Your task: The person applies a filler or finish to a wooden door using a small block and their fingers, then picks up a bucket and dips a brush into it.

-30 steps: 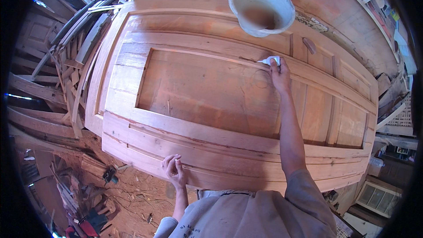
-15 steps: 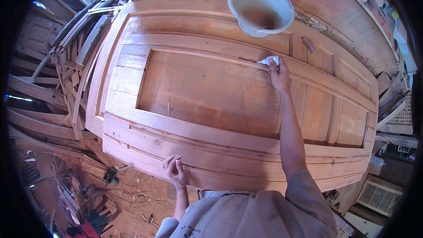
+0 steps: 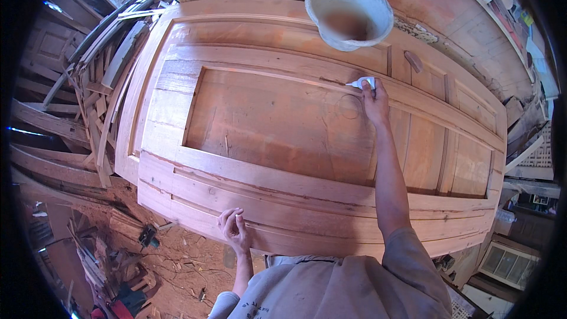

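Note:
In front of me lies a wooden panel door, stacked on another wooden door. My right hand, arm stretched far across, is closed around a small white glue bottle. The bottle lies tilted, its narrow nozzle pointing left at a dark crack in the far rail; whether the tip touches the wood I cannot tell. Beside the near edge of the door, my left hand has its fingers loosely curled in, with nothing visible in them.
A dirty white bucket with brown residue stands beyond the bottle. A small wood block lies on the far door. Scrap timber is piled at the left. Wood shavings and a cord cover the dirt floor. A window frame leans at lower right.
The bottle and my right hand have shifted very slightly to the right along the rail. My left hand stays where it was.

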`<act>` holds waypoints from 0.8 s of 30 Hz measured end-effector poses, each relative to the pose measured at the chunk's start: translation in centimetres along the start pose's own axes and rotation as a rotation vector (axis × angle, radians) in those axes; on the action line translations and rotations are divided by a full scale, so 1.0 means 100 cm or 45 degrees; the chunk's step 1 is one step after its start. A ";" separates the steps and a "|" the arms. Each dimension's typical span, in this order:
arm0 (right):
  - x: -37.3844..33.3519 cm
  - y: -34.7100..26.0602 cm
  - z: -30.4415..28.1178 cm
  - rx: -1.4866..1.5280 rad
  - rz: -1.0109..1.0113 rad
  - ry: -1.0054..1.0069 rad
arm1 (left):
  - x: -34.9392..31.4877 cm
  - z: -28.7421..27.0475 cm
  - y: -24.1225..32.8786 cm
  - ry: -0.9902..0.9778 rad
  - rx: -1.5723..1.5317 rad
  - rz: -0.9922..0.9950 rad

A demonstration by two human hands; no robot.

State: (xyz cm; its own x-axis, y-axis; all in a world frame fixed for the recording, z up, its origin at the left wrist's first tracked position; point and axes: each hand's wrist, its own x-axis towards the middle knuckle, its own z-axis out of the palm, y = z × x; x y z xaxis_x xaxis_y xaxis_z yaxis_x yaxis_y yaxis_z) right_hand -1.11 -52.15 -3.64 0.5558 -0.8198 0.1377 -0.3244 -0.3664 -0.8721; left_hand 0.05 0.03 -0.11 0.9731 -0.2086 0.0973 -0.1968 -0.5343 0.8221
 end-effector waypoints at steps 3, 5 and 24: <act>0.001 -0.002 -0.001 0.096 0.059 0.026 | 0.000 0.001 0.002 -0.006 -0.007 0.001; -0.003 -0.010 0.005 0.279 0.192 0.048 | -0.002 0.000 0.000 -0.003 -0.012 -0.014; -0.260 -0.046 -0.023 1.757 0.852 -0.274 | -0.001 -0.013 0.007 0.066 -0.081 -0.045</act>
State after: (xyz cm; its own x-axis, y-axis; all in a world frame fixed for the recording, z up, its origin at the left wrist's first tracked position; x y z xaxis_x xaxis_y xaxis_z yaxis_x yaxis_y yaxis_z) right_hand -15.80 -30.15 -2.16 0.7375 -0.5418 -0.4033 0.3160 0.8045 -0.5029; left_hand -0.03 0.74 1.15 0.9846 -0.1468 0.0951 -0.1557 -0.4869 0.8595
